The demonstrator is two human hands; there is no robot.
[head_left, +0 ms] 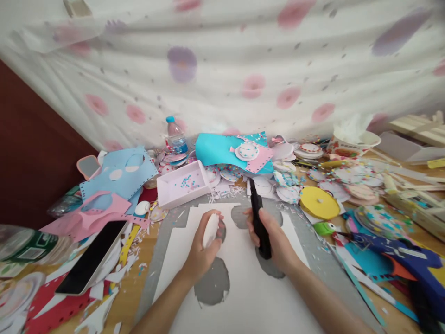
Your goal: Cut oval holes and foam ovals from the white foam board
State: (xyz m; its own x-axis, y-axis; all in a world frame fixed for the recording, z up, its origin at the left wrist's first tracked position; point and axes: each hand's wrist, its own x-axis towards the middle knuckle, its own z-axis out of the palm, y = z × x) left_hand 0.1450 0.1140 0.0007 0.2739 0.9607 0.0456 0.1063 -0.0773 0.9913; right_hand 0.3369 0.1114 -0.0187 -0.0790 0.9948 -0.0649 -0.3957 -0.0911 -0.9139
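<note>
My left hand [205, 246] is closed around a white paper disc [210, 231], tilted almost edge-on to me. To its right, my right hand [269, 236] grips a black utility knife [260, 225] with its narrow end pointing up and away. Both hands are above a large white sheet [250, 301] with several rough-edged round holes. Grey shows through the holes from the mat [302, 222] underneath. Fingers hide part of the disc and of the knife.
Behind the sheet stand a pink tray [165, 190] with blue bits and a water bottle [177, 135]. At left lies a phone [92, 257]. Right are a yellow round box [319, 202], a blue glue gun [406, 260] and decorated discs [378, 220]. Paper scraps are scattered around.
</note>
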